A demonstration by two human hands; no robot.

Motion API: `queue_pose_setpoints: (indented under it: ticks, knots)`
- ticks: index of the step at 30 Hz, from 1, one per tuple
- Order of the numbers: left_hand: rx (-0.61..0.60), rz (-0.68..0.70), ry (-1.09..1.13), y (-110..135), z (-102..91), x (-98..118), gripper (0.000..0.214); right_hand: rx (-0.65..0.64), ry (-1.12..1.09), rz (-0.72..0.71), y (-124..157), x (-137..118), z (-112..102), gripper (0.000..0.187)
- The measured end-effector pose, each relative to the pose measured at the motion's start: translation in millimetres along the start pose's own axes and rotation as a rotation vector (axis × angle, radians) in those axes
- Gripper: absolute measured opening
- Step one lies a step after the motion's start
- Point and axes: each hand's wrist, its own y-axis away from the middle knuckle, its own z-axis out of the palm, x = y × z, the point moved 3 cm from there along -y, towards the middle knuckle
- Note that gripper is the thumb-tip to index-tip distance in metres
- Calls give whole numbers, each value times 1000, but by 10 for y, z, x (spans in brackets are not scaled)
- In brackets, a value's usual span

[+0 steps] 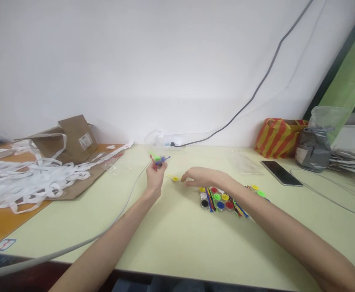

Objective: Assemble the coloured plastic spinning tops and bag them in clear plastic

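Between the fingers of my left hand [155, 178] is a small bunch of plastic pieces [158, 161] in red, green and blue, with thin pointed ends sticking out. My right hand [203, 177] reaches in from the right, its fingers curled. At its fingertips is a slim yellow plastic piece [175, 178] with a rounded middle, pointing toward my left hand; the grip is partly hidden. Below my right wrist lie several round coloured discs [220, 205] in rows, with thin coloured strips [209, 199] between them. My right forearm covers part of this group.
White strips [43, 178] and a brown paper bag [78, 140] crowd the left side. A grey cable [104, 232] crosses the table at front left. To the right are a phone [281, 173], a striped bag [277, 138] and a dark grey bag [313, 148].
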Motion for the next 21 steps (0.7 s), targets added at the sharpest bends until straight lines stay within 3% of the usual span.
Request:
queue_pose_setpoints:
  ticks: [3,5,10,14,17,21]
  knots:
    - [-39,-28,-14,23,6,16,46,60,-56,13,70,133,-235,18]
    - [-82,-62,-26,52,21,42,55,174,-100,17,140,213,-407,17]
    - [-362,-125,-105,207,173,126,86,706,-203,-28,467,253,-871,17]
    - [-589,-130,-179,362,292,184,83,1079,-210,-60,723,151,-1133,10]
    - [-732,-126,-181,449,333,230,75,1129,-185,-92,768,68,-1190,5]
    - [-840,-145,-139,521,354,295,69,920,-150,-132,670,-51,-1117,8]
